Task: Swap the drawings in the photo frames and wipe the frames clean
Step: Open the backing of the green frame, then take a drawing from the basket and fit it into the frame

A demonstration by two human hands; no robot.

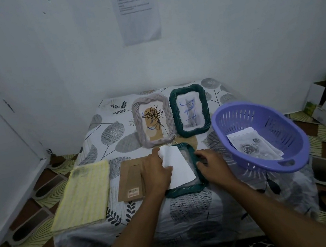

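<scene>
Our hands work apart, one at each side of the near green frame (189, 189), which lies flat on the leaf-print tablecloth (117, 134) at its front edge. Our left hand (156, 173) pinches the white sheet (180, 167) by its left edge, the sheet lying over the frame's opening (blank side up, so we cannot tell what is drawn on it). Our right hand (212, 165) curls its fingers round the frame's right rim. Just left of this frame lies the brown backing board (131, 178), and further left the yellow cloth (84, 194). Behind the frame stand the pale frame (140, 126) with a flower drawing and the far green frame (205, 106) with blue scribbles. To the frame's right sits the purple basket (240, 111), holding loose drawings (254, 145).
</scene>
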